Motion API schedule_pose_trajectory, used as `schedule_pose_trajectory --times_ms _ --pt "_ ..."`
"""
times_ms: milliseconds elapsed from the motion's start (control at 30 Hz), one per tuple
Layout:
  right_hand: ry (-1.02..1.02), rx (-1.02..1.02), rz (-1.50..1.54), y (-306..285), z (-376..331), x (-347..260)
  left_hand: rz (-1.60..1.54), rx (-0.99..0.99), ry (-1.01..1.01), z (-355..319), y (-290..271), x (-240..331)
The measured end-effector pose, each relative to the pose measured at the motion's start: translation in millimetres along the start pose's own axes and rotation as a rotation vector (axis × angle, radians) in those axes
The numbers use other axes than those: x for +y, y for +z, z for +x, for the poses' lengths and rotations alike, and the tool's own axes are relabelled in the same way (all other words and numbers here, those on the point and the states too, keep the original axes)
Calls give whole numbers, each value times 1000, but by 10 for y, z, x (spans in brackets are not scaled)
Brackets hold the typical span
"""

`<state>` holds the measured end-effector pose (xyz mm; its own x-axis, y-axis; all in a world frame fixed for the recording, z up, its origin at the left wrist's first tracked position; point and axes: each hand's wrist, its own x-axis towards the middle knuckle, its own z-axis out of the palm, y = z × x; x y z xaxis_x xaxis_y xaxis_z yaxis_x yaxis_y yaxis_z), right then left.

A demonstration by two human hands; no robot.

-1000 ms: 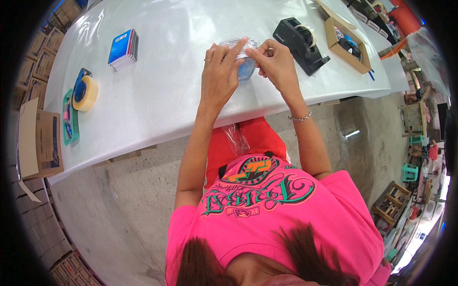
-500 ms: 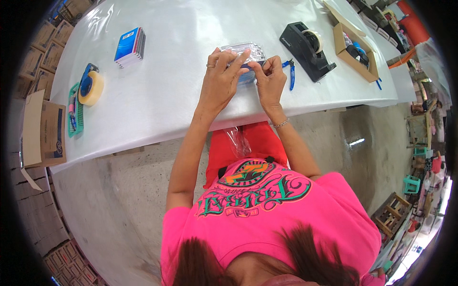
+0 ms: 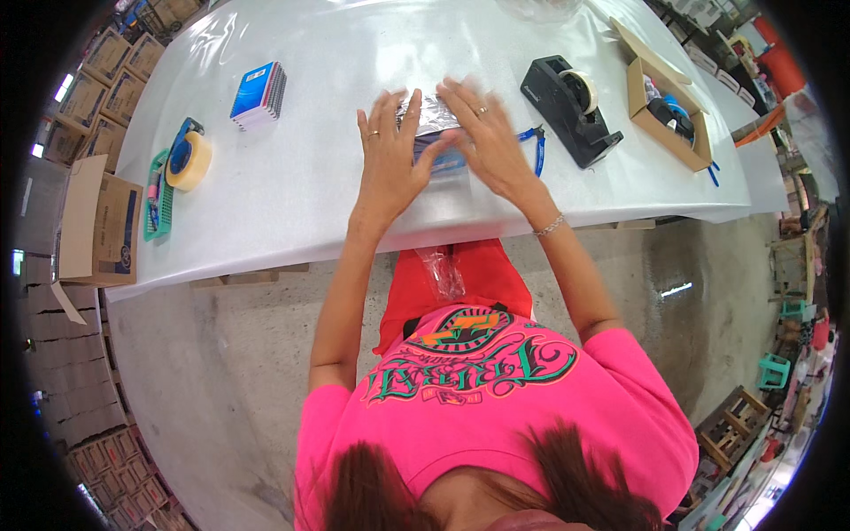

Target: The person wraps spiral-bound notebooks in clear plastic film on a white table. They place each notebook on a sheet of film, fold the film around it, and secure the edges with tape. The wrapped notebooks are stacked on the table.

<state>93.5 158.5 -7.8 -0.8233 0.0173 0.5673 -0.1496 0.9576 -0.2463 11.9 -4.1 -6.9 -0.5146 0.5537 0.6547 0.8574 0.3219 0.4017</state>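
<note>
Package (image 3: 432, 117), small and boxy in clear, glossy film, lies on the white-covered table (image 3: 310, 177) near its front edge, between and partly under the hands; its creased top gleams silver, and blue shows on the near side. Left hand (image 3: 392, 155) and right hand (image 3: 490, 146) are both spread, fingers extended over its sides, pinching nothing; blur hides how firmly they press. Half a second ago the right thumb and fingers were gathered at the near right corner; now that hand has opened out across the top, beside the blue-handled pliers (image 3: 539, 152)
</note>
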Motion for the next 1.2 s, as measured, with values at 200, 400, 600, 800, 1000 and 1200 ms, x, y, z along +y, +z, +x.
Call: schedule_pose_trajectory --times_ms 200,400,600,800,1000,1200 --pt "75 97 288 -110 108 74 -172 -341 -166 371 -250 -184" --pt "464 127 699 -279 -477 91 45 -317 -68 149 -735 -200" --pt "573 -816 952 227 -1746 -297 309 -95 -258 -764 -1360 -755" --pt "662 -522 777 1328 -2318 -491 658 5 -446 -1383 -1720 -1684" --pt "693 -568 691 1515 -2463 -344 524 233 -208 -1305 -1325 -969" --pt "495 -457 1118 519 -1920 -564 -310 -183 -384 -1860 -365 201"
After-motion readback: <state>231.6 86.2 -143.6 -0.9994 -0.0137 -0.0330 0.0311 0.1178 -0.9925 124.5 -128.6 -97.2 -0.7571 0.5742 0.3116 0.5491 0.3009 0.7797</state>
